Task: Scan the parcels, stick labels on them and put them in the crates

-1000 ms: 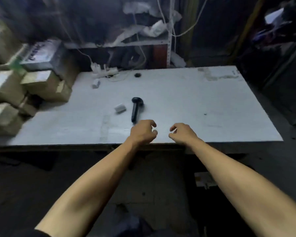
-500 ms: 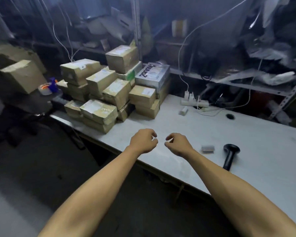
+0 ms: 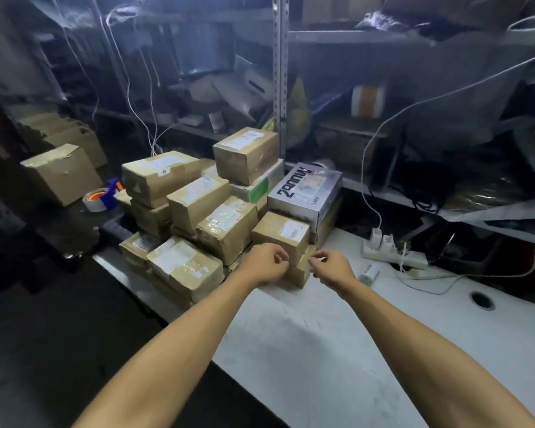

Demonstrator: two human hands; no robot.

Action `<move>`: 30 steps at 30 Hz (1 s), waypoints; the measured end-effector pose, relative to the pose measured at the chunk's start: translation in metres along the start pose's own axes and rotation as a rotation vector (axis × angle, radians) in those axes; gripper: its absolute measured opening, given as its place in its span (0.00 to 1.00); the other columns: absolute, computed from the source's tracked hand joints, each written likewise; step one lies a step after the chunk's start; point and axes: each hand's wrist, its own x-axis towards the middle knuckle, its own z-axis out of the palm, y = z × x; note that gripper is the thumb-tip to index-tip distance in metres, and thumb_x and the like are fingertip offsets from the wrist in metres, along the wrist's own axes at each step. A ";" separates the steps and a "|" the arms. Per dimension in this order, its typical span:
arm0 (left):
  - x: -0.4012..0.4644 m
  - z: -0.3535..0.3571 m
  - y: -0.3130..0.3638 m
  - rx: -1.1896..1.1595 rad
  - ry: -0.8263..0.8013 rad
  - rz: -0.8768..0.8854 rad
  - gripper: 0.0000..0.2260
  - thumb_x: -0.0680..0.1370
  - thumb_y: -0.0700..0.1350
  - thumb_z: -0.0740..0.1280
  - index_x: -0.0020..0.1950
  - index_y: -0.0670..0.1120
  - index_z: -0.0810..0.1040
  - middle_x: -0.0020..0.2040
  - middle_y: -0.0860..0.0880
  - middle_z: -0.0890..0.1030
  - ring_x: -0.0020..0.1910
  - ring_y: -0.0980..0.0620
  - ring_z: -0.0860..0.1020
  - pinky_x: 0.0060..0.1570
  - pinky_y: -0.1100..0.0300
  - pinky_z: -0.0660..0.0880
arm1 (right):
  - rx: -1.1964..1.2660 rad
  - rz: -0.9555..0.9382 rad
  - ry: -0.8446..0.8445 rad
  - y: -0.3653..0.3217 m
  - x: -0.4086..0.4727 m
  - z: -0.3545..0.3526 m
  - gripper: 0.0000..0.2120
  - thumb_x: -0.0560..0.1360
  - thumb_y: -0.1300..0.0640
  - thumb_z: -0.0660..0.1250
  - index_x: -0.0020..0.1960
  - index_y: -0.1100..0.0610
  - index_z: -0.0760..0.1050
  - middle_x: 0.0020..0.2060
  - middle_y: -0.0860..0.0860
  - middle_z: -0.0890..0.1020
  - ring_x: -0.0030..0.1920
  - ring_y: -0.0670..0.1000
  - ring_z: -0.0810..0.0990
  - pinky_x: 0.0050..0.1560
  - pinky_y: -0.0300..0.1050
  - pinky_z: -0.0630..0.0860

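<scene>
A pile of brown cardboard parcels (image 3: 198,211) with white labels stands on the left end of the white table (image 3: 322,335). A silver printed box (image 3: 306,189) sits at the pile's right side. My left hand (image 3: 264,264) and my right hand (image 3: 332,267) are held side by side just in front of the nearest small parcel (image 3: 280,233). Both have loosely curled fingers and hold nothing. The lower parcel (image 3: 300,270) under it is partly hidden behind my hands. No scanner or crate is in view.
A tape dispenser (image 3: 101,196) and a larger brown box (image 3: 61,173) sit on a dark surface to the left. A white power strip (image 3: 393,251) with cables, a small white item (image 3: 371,270) and a cable hole (image 3: 482,299) lie to the right. Cluttered metal shelving (image 3: 280,88) rises behind.
The view has swung left from the middle of the table to the parcel pile, and the black scanner has left the view. Both hands have come up close to the nearest parcels.
</scene>
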 end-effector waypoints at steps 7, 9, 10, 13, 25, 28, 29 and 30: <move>0.101 -0.017 0.011 -0.079 0.051 -0.029 0.23 0.78 0.48 0.69 0.72 0.47 0.72 0.69 0.47 0.74 0.66 0.48 0.74 0.66 0.53 0.72 | 0.209 0.125 0.124 -0.022 0.083 -0.020 0.23 0.78 0.48 0.69 0.70 0.57 0.71 0.60 0.54 0.78 0.58 0.56 0.79 0.60 0.56 0.79; 0.130 -0.019 0.014 -0.106 0.071 -0.058 0.26 0.77 0.47 0.69 0.75 0.47 0.68 0.70 0.45 0.71 0.70 0.44 0.71 0.69 0.50 0.70 | 0.225 0.156 0.133 -0.031 0.100 -0.023 0.28 0.80 0.48 0.68 0.75 0.57 0.65 0.65 0.55 0.76 0.63 0.57 0.77 0.59 0.49 0.76; 0.144 -0.020 0.015 -0.116 0.083 -0.077 0.28 0.77 0.48 0.69 0.76 0.47 0.66 0.71 0.44 0.69 0.71 0.43 0.69 0.71 0.48 0.68 | 0.242 0.174 0.128 -0.035 0.109 -0.024 0.30 0.80 0.47 0.67 0.78 0.56 0.62 0.69 0.55 0.74 0.66 0.57 0.75 0.61 0.48 0.74; 0.184 -0.021 0.013 -0.059 0.119 -0.101 0.32 0.77 0.51 0.69 0.78 0.49 0.60 0.75 0.42 0.63 0.75 0.39 0.60 0.75 0.44 0.60 | 0.303 0.221 0.128 -0.046 0.134 -0.024 0.35 0.81 0.46 0.66 0.81 0.55 0.55 0.77 0.55 0.67 0.74 0.58 0.69 0.72 0.53 0.69; 0.252 -0.032 -0.011 -0.241 0.191 -0.151 0.32 0.69 0.48 0.80 0.70 0.46 0.72 0.67 0.45 0.72 0.66 0.42 0.74 0.67 0.50 0.72 | 0.428 0.279 0.118 -0.062 0.170 -0.015 0.20 0.82 0.54 0.66 0.72 0.54 0.70 0.63 0.51 0.78 0.56 0.51 0.75 0.47 0.43 0.74; 0.241 -0.034 -0.002 -0.307 0.171 -0.087 0.39 0.67 0.48 0.82 0.74 0.45 0.69 0.70 0.47 0.70 0.68 0.46 0.73 0.68 0.51 0.72 | 0.551 0.312 0.140 -0.050 0.149 -0.023 0.17 0.81 0.51 0.67 0.70 0.49 0.73 0.60 0.48 0.80 0.55 0.54 0.81 0.47 0.56 0.83; 0.234 -0.033 0.003 -0.333 0.161 -0.045 0.41 0.65 0.48 0.83 0.74 0.45 0.69 0.69 0.48 0.71 0.67 0.48 0.73 0.67 0.52 0.73 | 0.615 0.301 0.146 -0.044 0.139 -0.027 0.16 0.81 0.51 0.67 0.68 0.47 0.74 0.61 0.49 0.81 0.55 0.55 0.82 0.46 0.57 0.84; 0.229 -0.031 0.008 -0.372 0.140 -0.015 0.43 0.63 0.49 0.84 0.74 0.46 0.70 0.68 0.50 0.71 0.65 0.50 0.74 0.65 0.53 0.74 | 0.664 0.278 0.151 -0.037 0.127 -0.032 0.14 0.82 0.52 0.67 0.66 0.45 0.74 0.60 0.48 0.81 0.54 0.54 0.82 0.45 0.56 0.84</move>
